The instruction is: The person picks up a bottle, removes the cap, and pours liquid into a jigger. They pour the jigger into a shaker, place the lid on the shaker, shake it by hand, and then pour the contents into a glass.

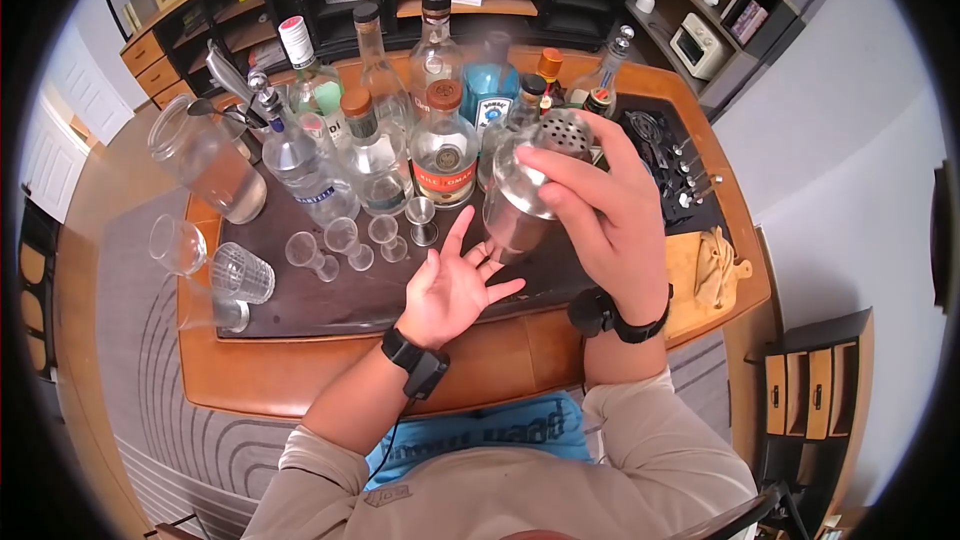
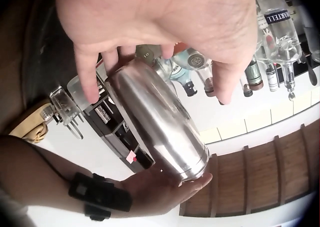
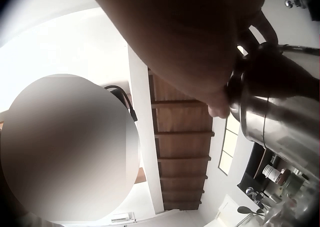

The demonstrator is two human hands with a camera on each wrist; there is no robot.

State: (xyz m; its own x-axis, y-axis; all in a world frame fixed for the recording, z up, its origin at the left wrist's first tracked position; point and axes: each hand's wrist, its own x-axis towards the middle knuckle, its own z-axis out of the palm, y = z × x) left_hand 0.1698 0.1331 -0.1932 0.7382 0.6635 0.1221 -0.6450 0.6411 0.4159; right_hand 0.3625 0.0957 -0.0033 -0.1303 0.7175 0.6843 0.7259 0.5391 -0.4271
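My right hand (image 1: 612, 210) grips a silver cocktail shaker (image 1: 515, 215) around its upper part, thumb and fingers spread over the shoulder. The perforated strainer top (image 1: 566, 132) shows above the fingers, and the shaker tilts over the table. My left hand (image 1: 447, 290) is palm up with its fingers spread, the fingertips right by the shaker's base. Seen from the left wrist, the shaker body (image 2: 155, 117) stretches from those fingers to the other hand. A metal jigger (image 1: 421, 221) stands on the dark mat (image 1: 330, 310), left of the shaker.
Several liquor bottles (image 1: 445, 155) crowd the table behind the hands. Small stemmed glasses (image 1: 350, 243) stand on the left, beside a cut-glass tumbler (image 1: 243, 274) and a large glass jar (image 1: 215, 165). At the right lie a wooden board (image 1: 685, 310) with a cloth (image 1: 714, 270) and bar tools (image 1: 690, 170).
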